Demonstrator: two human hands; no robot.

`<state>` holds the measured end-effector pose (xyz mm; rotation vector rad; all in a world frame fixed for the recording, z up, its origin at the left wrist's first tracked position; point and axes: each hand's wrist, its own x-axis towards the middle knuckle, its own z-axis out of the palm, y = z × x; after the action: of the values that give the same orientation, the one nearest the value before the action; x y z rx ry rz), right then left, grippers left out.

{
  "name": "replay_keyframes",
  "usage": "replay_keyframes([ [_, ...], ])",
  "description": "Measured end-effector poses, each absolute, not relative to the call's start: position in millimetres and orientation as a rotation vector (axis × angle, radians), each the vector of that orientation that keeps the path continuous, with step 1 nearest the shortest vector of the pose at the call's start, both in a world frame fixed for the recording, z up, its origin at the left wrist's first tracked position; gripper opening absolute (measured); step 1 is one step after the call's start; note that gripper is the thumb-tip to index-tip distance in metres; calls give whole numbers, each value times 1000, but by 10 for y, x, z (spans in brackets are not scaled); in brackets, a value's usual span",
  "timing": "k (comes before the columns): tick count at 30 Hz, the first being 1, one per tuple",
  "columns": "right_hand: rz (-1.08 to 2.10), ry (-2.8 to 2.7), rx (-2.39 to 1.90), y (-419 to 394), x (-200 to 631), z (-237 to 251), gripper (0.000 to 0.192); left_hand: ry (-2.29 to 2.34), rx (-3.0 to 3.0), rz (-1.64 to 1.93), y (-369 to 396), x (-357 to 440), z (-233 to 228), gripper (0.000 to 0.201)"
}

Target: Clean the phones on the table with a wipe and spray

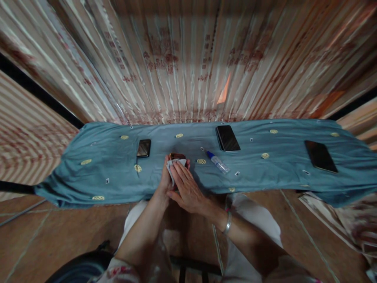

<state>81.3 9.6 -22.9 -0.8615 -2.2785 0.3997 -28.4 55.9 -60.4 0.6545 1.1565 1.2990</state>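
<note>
In front of me, over the near edge of the table, my left hand (165,177) is wrapped round a phone (177,156) with a shiny brownish face. Only the phone's far end shows; the rest is covered. A pale folded cloth (171,173) lies across it. My right hand (186,184) presses the cloth against the phone with its fingers laid together along it. To the right of my hands, a clear bottle with a blue cap (218,162) lies on its side on the tablecloth.
A blue-green patterned cloth (118,177) covers the narrow table. A small dark phone (144,148) lies left, a dark phone (228,138) behind the bottle, and another black phone (320,156) far right. A patterned curtain (188,59) hangs behind the table.
</note>
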Motion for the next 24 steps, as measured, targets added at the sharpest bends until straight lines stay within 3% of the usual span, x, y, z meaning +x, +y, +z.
replay_keyframes([
  [8,433,-2249,-960,256,927,-214,72,874,427,1276,436,-72,-302,61],
  [16,423,-2198,-1084,349,985,-350,71,935,160,1347,477,-158,-45,39],
  [24,359,-2240,-1012,239,904,-289,76,881,160,1263,460,-143,-142,46],
])
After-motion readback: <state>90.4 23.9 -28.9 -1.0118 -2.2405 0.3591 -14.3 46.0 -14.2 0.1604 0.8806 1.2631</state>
